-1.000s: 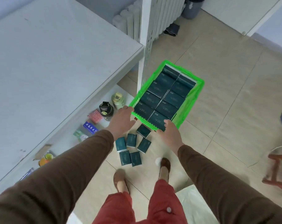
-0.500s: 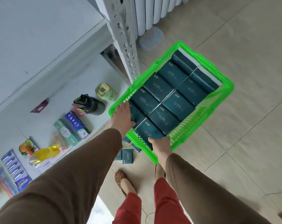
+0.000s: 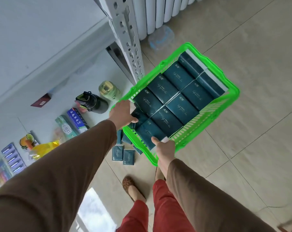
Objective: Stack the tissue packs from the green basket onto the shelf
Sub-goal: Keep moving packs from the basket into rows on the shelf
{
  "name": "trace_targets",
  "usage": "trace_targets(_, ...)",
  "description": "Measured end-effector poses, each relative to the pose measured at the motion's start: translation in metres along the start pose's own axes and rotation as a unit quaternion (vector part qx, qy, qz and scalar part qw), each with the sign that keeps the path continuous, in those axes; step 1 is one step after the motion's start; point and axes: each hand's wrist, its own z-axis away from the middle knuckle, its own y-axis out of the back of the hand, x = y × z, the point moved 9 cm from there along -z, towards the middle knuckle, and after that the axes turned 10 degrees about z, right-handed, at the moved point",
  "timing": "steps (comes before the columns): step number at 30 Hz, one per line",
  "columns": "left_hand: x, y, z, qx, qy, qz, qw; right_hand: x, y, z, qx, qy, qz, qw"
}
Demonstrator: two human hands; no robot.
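I hold the green basket (image 3: 225,104) off the floor at centre frame, my left hand (image 3: 121,114) gripping its near-left rim, my right hand (image 3: 165,148) curled round the near corner. The tissue packs (image 3: 173,99) fill it. I judge this the carrying step; next it needs setting by the shelf (image 3: 46,52) at upper left. Loose small packs (image 3: 123,154) on the floor and the shelf post (image 3: 128,39) stand in the way.

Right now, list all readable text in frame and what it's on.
"云南草本": white characters on the blue toothpaste box on the lower shelf.
"小苏打": on the green and white box beside it.
Tissue packs in the green basket: a small pale logo and a line of script, too small to read.
Red box: label blurred.
Blue blister pack: blurred.
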Motion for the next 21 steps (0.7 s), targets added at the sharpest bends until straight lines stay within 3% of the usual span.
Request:
trace_targets(4,-0.010,0.037,0.049,0.060,0.000,0.044,0.997,-0.021,0.000,0.045,-0.022,0.048,-0.048,0.997)
trace_targets(9,-0.062,0.118,0.158,0.177,0.015,0.147,0.973,-0.066,-0.007,0.151,-0.034,0.249,-0.040,0.967)
trace_targets(15,-0.176,0.211,0.339,0.300,0.013,0.177,0.937,-0.069,-0.071,0.329,-0.111,0.462,0.011,0.880)
trace_targets(21,-0.334,0.274,0.512,0.397,0.036,0.260,0.880,-0.020,-0.201,0.468,-0.247,0.524,0.090,0.810)
